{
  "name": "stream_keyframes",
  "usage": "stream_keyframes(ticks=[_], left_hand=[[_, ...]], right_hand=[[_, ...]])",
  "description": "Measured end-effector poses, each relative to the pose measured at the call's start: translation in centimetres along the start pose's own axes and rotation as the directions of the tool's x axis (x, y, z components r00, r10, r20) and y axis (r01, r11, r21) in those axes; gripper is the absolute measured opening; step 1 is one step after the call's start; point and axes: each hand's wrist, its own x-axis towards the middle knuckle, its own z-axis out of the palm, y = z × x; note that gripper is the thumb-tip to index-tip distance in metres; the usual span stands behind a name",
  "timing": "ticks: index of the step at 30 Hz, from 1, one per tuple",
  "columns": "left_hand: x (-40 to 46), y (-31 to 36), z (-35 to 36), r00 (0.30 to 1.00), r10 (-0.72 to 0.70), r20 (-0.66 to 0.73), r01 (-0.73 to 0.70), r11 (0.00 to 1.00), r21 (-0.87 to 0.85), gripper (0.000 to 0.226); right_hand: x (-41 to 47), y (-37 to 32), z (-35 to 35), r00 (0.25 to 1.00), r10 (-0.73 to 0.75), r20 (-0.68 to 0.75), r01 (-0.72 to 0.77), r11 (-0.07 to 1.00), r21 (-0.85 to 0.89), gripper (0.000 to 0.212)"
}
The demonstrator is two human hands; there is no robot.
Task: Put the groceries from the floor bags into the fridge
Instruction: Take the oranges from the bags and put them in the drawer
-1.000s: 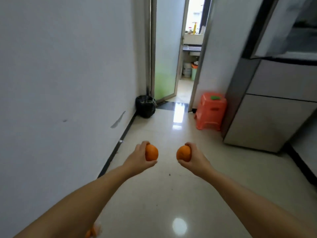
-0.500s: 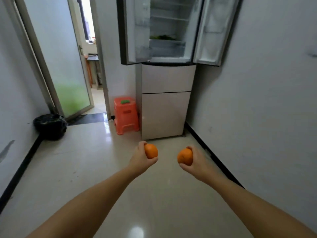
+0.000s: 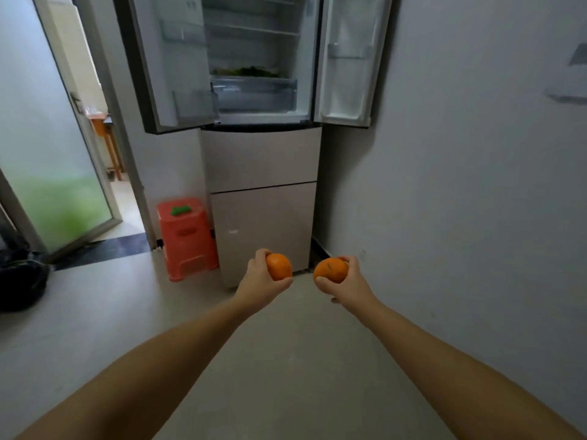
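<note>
A: Hands?
B: Left hand (image 3: pixel 259 282) grips one round orange fruit (image 3: pixel 279 266); right hand (image 3: pixel 347 285) grips another orange fruit (image 3: pixel 330 270), both raised, apart.
A: Since before?
B: Tall beige fridge (image 3: pixel 260 160), doors open, now looms larger, centred; red plastic stool (image 3: pixel 187 238) beside it.

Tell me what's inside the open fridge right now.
Leafy greens lie on the shelf just above the clear drawer in the fridge. The upper shelves look bare. The drawer's contents are too blurred to tell, and the lower compartments are closed.
</note>
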Motion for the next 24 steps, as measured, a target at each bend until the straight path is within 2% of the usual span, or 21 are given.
stream_keyframes(ticks=[8,13,17,21,24], left_hand=[[21.0,5.1,1.3,0.996,0.086,0.026,-0.085,0.996,-0.036,0.07],[32.5,6.7,3.4,0.998,0.067,0.001,-0.066,0.989,-0.132,0.072],[42.1,7.2,4.7,0.997,0.059,-0.045,-0.067,0.978,-0.197,0.066],[52.5,8.2,4.2,0.99,-0.01,-0.143,-0.033,0.956,-0.291,0.063],[59.6,9.3,2.5,0.973,-0.093,-0.212,-0.005,0.907,-0.42,0.049]], right_hand=[[20.2,-3.6,-4.9,0.996,-0.069,-0.049,0.066,0.996,-0.062,0.076],[33.2,-4.3,-6.1,0.995,-0.087,-0.058,0.085,0.996,-0.032,0.076],[44.0,-4.7,-6.6,0.992,-0.122,-0.01,0.122,0.992,-0.009,0.075],[55.3,-6.8,-7.8,0.979,-0.189,0.072,0.193,0.98,-0.047,0.071],[63.5,-10.1,-8.4,0.965,-0.24,0.107,0.245,0.969,-0.027,0.068]])
